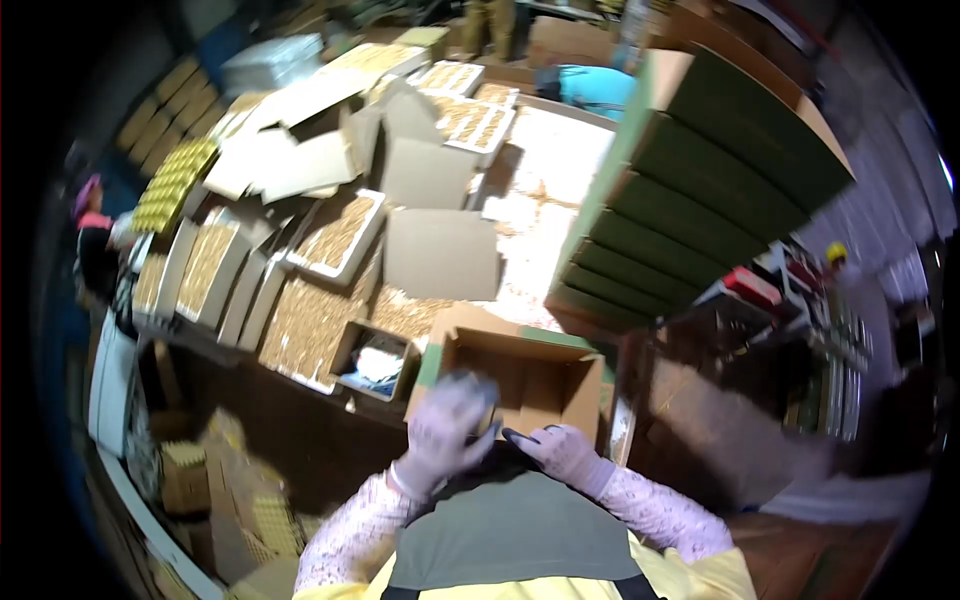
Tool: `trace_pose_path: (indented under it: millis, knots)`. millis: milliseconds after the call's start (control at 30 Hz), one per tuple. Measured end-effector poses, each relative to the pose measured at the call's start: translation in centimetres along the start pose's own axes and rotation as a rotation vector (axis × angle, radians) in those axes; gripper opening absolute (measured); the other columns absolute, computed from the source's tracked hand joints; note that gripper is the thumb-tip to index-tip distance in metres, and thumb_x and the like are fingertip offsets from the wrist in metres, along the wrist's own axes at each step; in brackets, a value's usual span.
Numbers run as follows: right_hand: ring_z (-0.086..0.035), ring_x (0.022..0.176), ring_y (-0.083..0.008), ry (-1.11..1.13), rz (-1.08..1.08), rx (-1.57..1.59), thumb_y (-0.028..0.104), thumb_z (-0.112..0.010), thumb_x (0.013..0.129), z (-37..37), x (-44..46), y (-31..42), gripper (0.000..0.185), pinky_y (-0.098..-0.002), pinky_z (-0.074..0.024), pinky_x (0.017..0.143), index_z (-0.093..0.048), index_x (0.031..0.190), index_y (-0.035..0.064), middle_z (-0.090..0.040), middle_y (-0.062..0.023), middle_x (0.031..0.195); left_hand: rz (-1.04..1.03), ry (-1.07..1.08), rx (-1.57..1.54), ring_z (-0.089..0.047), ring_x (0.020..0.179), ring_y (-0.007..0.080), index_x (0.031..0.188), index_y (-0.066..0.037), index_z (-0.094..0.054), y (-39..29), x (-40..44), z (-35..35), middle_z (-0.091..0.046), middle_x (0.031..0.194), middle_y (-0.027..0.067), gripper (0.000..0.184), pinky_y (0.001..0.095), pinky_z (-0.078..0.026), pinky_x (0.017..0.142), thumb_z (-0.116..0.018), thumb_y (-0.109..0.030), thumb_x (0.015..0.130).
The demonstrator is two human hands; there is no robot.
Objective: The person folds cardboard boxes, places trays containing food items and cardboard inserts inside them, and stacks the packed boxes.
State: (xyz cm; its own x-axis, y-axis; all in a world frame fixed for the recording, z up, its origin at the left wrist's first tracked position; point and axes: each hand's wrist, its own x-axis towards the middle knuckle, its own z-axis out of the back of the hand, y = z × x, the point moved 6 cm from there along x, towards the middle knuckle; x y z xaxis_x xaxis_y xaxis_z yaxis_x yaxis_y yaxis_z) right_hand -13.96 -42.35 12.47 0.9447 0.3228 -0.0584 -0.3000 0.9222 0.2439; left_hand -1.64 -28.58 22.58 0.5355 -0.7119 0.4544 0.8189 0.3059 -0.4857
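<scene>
Open box: one cardboard box (530, 365) at the near edge of the counter (545, 200), rectangular, with plain brown inner walls and green on its outer edges; its mouth faces up.
Left hand: one, in a pale glove with darker fingertips (450, 425), over the near left corner of the open box; motion blur hides whether the fingers grip anything.
Right hand: one, gloved alike (562, 452), at the near rim of the open box, fingers pointing inward and partly bent; whether they pinch the rim, I cannot tell.
Small box: one, brown (408, 372), just left of the open box, holding crumpled white and blue material.
Green boxes: at least six (690, 190), smooth-sided, in a tall leaning row that blocks the view of the right side.
Grey sheets: two broad flat ones (440, 253) stand out, matt, lying over tan pieces; more overlap behind.
Tan pieces: too many to count (315, 325), small and rough-textured, some in white-edged trays.
Yellow trays: one bumpy stack (175, 185), far left.
Blue item: one (597, 90), beyond the counter's bright surface.
Other people: two, one at left (97, 240), one partly seen at top.
</scene>
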Motion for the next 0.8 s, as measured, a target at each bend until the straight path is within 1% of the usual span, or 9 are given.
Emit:
trace_pose_path:
  millis: [67, 133, 200, 367, 467, 600, 633, 733, 800]
  knots:
    - [-0.063, 0.097, -0.0284, -0.167, 0.021, 0.262, 0.023, -0.061, 0.089, 4.0, 0.6, 0.7, 0.046, -0.0396, -0.0509, 0.088, -0.056, 0.134, 0.0122, -0.065, -0.0143, 0.104, 0.287, 0.139, 0.418, -0.048, 0.124, 0.0416, 0.14, -0.008, -0.047, 6.0, -0.8, -2.5, -0.048, 0.135, 0.0234, 0.068, 0.0463, -0.043, 0.102, -0.072, -0.03, 0.081]
    - [-0.057, 0.115, -0.0345, -0.446, -0.277, 0.141, 0.019, -0.066, 0.087, 9.0, 0.4, -0.1, 0.051, -0.0414, -0.0429, 0.104, -0.053, 0.135, 0.0048, -0.058, -0.0221, 0.127, 0.64, 0.31, -0.212, -0.041, 0.133, 0.0435, 0.147, -0.006, -0.037, 10.5, -2.6, -5.8, -0.038, 0.147, 0.0259, 0.077, 0.0459, -0.035, 0.112, -0.071, -0.036, 0.085]
    - [-0.052, 0.123, -0.0369, -0.797, -0.725, 0.094, 0.013, -0.064, 0.086, 4.0, -2.8, -5.4, 0.053, -0.0412, -0.0413, 0.106, -0.05, 0.136, 0.0003, -0.05, -0.0235, 0.139, 0.437, 0.064, -0.281, -0.044, 0.133, 0.0393, 0.147, -0.01, -0.039, 12.0, -2.3, -6.2, -0.042, 0.146, 0.023, 0.074, 0.0444, -0.036, 0.11, -0.07, -0.039, 0.087]
    - [-0.057, 0.119, -0.0372, -0.592, -0.986, 0.578, 0.006, -0.056, 0.087, -4.7, -5.0, -12.7, 0.049, -0.0424, -0.0442, 0.102, -0.049, 0.135, -0.0027, -0.059, -0.0245, 0.128, 0.828, -0.586, -0.389, -0.052, 0.122, 0.039, 0.13, -0.005, -0.055, 36.3, -3.8, -1.4, -0.055, 0.132, 0.0226, 0.05, 0.0417, -0.041, 0.106, -0.065, -0.035, 0.091]
    - [-0.062, 0.112, -0.0363, -0.578, -0.997, 0.438, 0.006, -0.056, 0.087, -3.8, -4.1, -12.0, 0.047, -0.0426, -0.0474, 0.098, -0.05, 0.133, -0.0025, -0.064, -0.0241, 0.117, 0.909, -0.159, 0.991, -0.058, 0.099, 0.0385, 0.111, -0.015, -0.064, 51.5, -8.0, -1.1, -0.06, 0.113, 0.0176, 0.023, 0.0514, -0.051, 0.082, -0.053, -0.028, 0.096]
    - [-0.062, 0.109, -0.0386, -0.543, -1.13, 0.521, 0.011, -0.061, 0.087, -3.5, -4.3, -11.2, 0.043, -0.0436, -0.0483, 0.096, -0.053, 0.128, -0.0004, -0.064, -0.0251, 0.115, 1.309, 0.037, 0.609, -0.051, 0.12, 0.0407, 0.136, -0.019, -0.052, 57.8, -6.8, -2.3, -0.055, 0.131, 0.0217, 0.053, 0.0546, -0.045, 0.094, -0.036, -0.055, 0.1]
    - [-0.059, 0.112, -0.04, -0.503, -1.123, 0.427, 0.012, -0.062, 0.087, -4.1, -4.9, -11.4, 0.044, -0.0445, -0.0463, 0.098, -0.053, 0.129, 0.0002, -0.062, -0.0253, 0.119, 1.657, -0.416, 0.283, -0.044, 0.13, 0.0429, 0.135, -0.013, -0.052, 53.9, -4.9, -0.1, -0.045, 0.143, 0.0251, 0.07, 0.0524, -0.037, 0.106, -0.035, -0.068, 0.096]
    - [-0.055, 0.117, -0.0412, -0.51, -1.134, 0.481, 0.016, -0.063, 0.087, -4.4, -5.0, -11.3, 0.046, -0.0453, -0.0443, 0.1, -0.053, 0.129, 0.0007, -0.059, -0.0242, 0.124, 1.314, -0.992, -0.072, -0.037, 0.138, 0.0369, 0.154, -0.009, -0.031, 53.4, -3.7, -2.0, -0.031, 0.156, 0.0202, 0.086, 0.0458, -0.029, 0.115, -0.064, -0.056, 0.09]
    - [-0.061, 0.111, -0.0367, -0.521, -1.128, 0.395, 0.014, -0.061, 0.088, -4.4, -4.5, -11.6, 0.042, -0.042, -0.048, 0.095, -0.056, 0.127, -0.0002, -0.064, -0.023, 0.118, 0.861, -1.302, -1.025, -0.037, 0.139, 0.0313, 0.159, -0.013, -0.012, 49.9, 0.7, -1.5, -0.025, 0.159, 0.0139, 0.105, 0.044, -0.031, 0.115, -0.079, -0.039, 0.083]
